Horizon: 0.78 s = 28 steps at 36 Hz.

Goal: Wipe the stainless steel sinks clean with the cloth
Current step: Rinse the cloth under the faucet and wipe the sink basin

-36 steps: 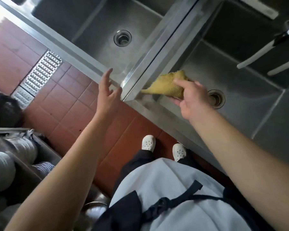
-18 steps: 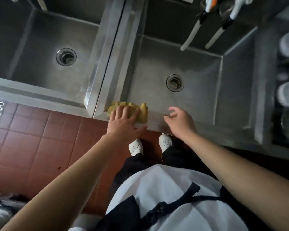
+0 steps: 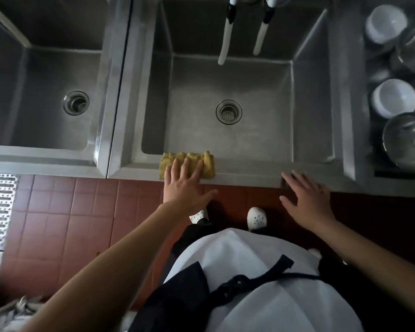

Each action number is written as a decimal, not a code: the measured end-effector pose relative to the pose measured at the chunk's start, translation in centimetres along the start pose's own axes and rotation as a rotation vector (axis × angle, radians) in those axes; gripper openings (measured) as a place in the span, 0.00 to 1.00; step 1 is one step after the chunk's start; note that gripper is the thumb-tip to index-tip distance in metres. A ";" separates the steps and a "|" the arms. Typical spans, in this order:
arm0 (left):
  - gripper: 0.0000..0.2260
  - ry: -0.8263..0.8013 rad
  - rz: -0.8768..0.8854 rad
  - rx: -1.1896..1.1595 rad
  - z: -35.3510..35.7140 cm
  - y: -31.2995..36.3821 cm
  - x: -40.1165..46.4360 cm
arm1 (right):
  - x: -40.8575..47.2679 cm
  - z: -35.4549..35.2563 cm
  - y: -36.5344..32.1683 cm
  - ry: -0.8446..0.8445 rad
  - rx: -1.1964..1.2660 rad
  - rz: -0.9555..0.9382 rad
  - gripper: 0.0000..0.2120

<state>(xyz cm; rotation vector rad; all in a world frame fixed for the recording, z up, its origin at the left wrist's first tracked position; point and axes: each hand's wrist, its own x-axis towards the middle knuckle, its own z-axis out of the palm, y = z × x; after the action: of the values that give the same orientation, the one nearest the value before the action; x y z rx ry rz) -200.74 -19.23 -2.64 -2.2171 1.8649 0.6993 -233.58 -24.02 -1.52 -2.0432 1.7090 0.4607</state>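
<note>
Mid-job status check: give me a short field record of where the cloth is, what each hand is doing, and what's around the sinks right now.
cloth: yellow cloth lies flat on the front rim of the right sink, near its left corner
left hand: straight fingers press on the cloth
right hand: open, fingers spread, at the rim's front edge, holds nothing
right sink drain: uncovered, basin bare
left sink: untouched by either hand
right of sinks: white bowls and steel bowls
</note>
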 end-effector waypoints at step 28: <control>0.40 -0.114 0.262 0.049 4.2 30.7 2.4 | -4.1 -1.8 18.9 0.037 0.058 0.003 0.30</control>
<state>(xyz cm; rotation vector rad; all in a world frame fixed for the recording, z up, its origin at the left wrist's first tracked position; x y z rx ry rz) -231.06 -26.05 -2.07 -1.8808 2.1103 0.7931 -252.91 -24.22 -0.02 -2.0200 1.7266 0.3725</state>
